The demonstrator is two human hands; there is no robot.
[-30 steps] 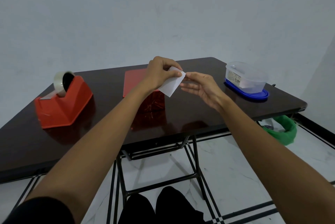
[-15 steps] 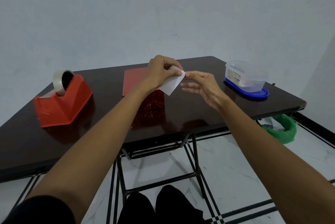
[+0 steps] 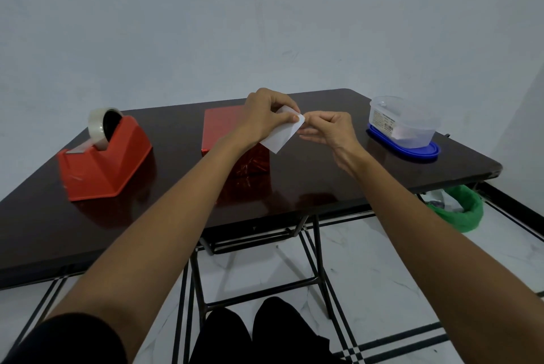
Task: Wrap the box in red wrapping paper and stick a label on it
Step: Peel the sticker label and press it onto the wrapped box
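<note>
A box wrapped in shiny red paper (image 3: 220,131) stands in the middle of the dark table (image 3: 323,175), partly hidden by my left forearm. Above it, my left hand (image 3: 265,119) pinches a small white label (image 3: 281,135) by its upper edge, thumb on top. My right hand (image 3: 329,129) is at the label's top right corner, its thumb and forefinger tips pinched on that corner, the other fingers loosely curled.
A red tape dispenser (image 3: 103,157) with a clear tape roll sits at the table's left. A clear plastic tub (image 3: 403,122) on a blue lid stands at the right. A green bag (image 3: 459,210) lies on the tiled floor beyond the table's right edge.
My right hand's fingers have curled in and closed on the label's corner; earlier they were spread flat beside it. The left hand holds the label in nearly the same place.
</note>
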